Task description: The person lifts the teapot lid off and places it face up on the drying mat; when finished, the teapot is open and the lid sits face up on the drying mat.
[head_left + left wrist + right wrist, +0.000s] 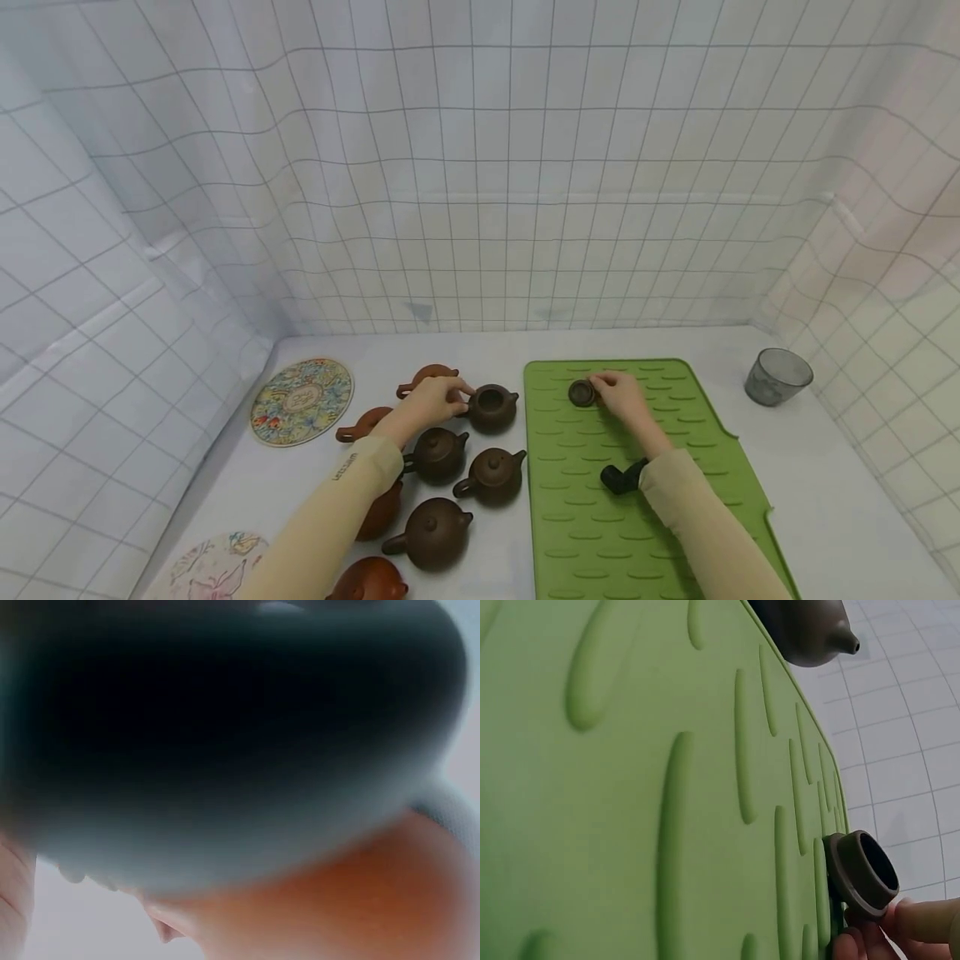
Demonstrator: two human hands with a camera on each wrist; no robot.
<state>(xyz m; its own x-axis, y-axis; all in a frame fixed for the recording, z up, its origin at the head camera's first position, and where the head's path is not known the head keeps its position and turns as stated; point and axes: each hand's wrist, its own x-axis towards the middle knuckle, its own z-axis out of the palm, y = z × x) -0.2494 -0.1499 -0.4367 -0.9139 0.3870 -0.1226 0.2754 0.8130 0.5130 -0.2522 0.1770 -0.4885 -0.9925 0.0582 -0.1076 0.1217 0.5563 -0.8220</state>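
My left hand grips the handle side of a lidless dark brown teapot, whose round opening faces up and whose spout points right. Between the fingertips of my right hand is a small dark lid, turned hollow side up over the far part of a green ridged mat. The right wrist view shows this lid pinched at its rim, close against the mat. A large dark blurred shape covers most of the left wrist view and hides the left fingers' grip there.
Several lidded teapots, dark like the nearest one or reddish like the front one, crowd around and under the left forearm. A patterned round mat lies far left, and a grey glass stands far right. Grid-patterned curtains enclose the table.
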